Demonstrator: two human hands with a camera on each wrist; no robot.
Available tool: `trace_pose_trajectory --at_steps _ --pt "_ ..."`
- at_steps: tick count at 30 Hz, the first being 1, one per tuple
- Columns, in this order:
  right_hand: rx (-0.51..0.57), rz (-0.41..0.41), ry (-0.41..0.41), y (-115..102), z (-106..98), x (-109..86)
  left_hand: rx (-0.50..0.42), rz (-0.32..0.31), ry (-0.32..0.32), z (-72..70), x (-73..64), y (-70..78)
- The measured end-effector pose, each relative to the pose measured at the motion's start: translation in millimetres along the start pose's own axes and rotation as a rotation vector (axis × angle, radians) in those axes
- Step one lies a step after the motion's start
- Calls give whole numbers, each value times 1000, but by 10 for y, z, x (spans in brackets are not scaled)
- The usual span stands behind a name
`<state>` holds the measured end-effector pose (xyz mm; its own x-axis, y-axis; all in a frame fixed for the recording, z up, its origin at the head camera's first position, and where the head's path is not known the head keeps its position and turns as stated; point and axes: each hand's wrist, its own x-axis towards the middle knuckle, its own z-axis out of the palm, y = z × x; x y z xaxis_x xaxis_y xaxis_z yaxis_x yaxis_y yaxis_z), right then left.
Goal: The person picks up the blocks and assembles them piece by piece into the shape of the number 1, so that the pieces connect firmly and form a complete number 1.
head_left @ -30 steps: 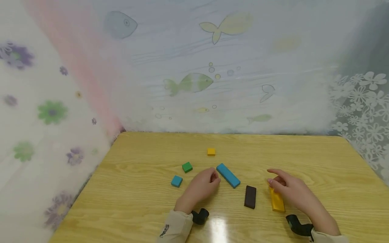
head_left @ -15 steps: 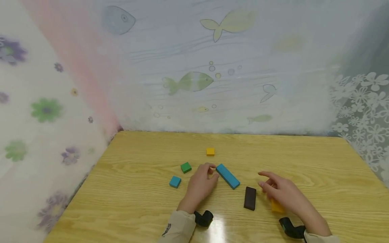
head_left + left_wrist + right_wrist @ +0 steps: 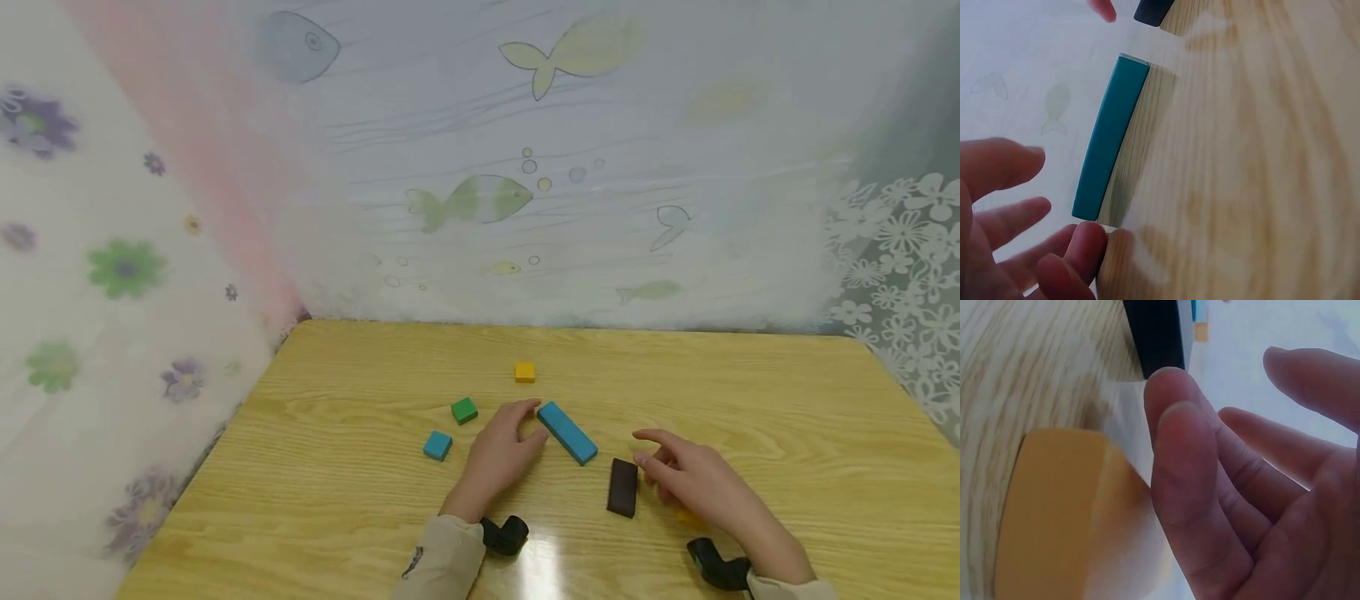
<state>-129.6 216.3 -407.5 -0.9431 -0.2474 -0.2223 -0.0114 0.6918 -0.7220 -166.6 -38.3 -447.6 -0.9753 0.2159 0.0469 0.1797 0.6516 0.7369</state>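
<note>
My left hand (image 3: pixel 504 454) is beside the far end of a long blue block (image 3: pixel 567 433), thumb and forefinger spread with nothing between them. In the left wrist view a fingertip is right at one end of the blue block (image 3: pixel 1111 140); whether it touches, I cannot tell. Over a long yellow block (image 3: pixel 688 517), mostly hidden from the head camera, hovers my right hand (image 3: pixel 701 483), its fingers loosely bent and holding nothing. Its fingertips are close to a dark brown block (image 3: pixel 622 487). The right wrist view has the yellow block (image 3: pixel 1054 512) below the fingers and the dark block (image 3: pixel 1157 337) ahead.
A small green block (image 3: pixel 464 410) and a small blue block (image 3: pixel 438 445) lie left of the left hand. Farther back is a small yellow block (image 3: pixel 525 372). The wooden table (image 3: pixel 337 500) meets a wall with fish drawings behind it.
My right hand has shifted left from the long yellow block toward the dark one, covering more of the yellow. The left hand's thumb and forefinger have spread apart. The blocks appear unmoved.
</note>
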Motion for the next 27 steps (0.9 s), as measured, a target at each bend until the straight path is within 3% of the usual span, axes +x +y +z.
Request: trace_pose_trajectory --at_steps 6,12,21,27 --pt "-56 -15 -32 -11 6 3 132 103 -107 -15 -15 40" --pt "-112 -19 -63 -33 35 -7 249 138 -120 -18 -35 90" --pt "-104 -44 -102 -42 113 -7 208 147 -94 6 -41 86" --pt "-84 -39 -113 -58 152 12 154 135 -133 -22 -29 26"
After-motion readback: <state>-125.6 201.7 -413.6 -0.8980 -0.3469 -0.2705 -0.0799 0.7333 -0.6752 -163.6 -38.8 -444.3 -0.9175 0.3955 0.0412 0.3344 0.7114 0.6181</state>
